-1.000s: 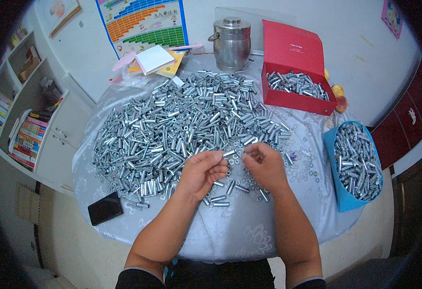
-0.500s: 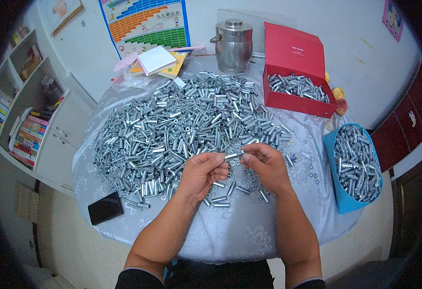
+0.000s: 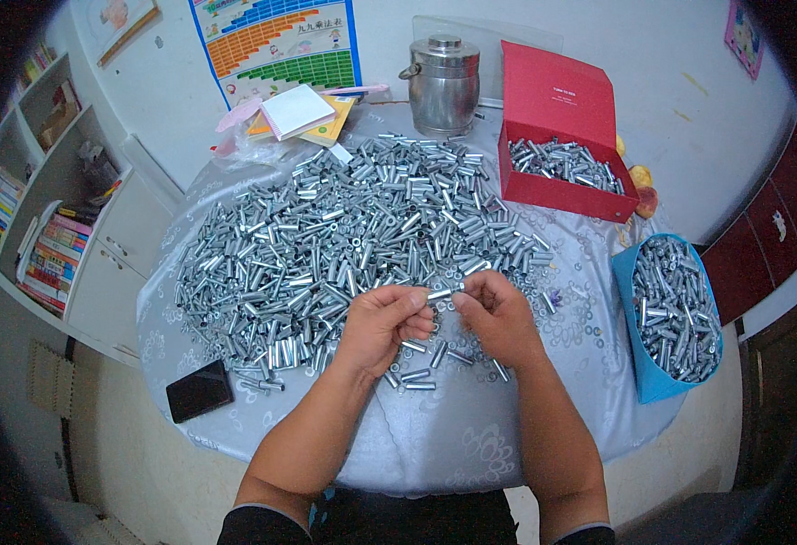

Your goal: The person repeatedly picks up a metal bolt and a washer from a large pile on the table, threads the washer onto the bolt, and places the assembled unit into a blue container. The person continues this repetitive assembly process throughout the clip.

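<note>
Between my hands is a short shiny metal sleeve (image 3: 439, 294), lying nearly level. My left hand (image 3: 386, 325) pinches its left end between thumb and fingers. At the other end, the thumb and fingertips of my right hand (image 3: 498, 316) close on the sleeve; whether a smaller part sits there is too small to tell. A wide heap of loose metal sleeves (image 3: 326, 236) spreads over the table just beyond my hands. Several single sleeves (image 3: 417, 374) and small washers lie below and between my hands.
A red box (image 3: 562, 195) with a raised lid and a blue bin (image 3: 642, 363), both holding metal sleeves, stand at the right. A steel pot (image 3: 445, 91) and notebooks (image 3: 297, 113) are at the back. A black phone (image 3: 199, 391) lies at the left edge of the tablecloth (image 3: 471, 445).
My right hand has shifted slightly left and turned a little at the sleeve's right end. My left hand keeps its pinch, and the view has moved very slightly.
</note>
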The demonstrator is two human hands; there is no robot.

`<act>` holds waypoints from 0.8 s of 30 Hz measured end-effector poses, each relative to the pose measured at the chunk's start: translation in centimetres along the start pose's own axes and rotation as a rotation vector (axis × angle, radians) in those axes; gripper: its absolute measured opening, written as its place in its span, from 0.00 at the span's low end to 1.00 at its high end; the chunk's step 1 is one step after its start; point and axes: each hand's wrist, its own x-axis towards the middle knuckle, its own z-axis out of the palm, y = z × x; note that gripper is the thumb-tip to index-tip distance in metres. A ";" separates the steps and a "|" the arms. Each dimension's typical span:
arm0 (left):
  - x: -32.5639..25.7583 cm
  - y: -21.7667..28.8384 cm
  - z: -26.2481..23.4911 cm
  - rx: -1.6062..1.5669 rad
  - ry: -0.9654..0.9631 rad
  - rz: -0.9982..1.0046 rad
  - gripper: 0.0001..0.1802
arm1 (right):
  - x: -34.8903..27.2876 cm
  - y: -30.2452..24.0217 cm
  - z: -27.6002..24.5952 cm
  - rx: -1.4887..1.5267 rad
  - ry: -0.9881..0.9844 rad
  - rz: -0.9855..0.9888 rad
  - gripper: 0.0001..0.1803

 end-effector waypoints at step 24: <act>-0.1 -0.2 0.1 0.049 -0.050 0.016 0.09 | 0.1 -1.0 -1.0 -0.172 0.006 0.121 0.16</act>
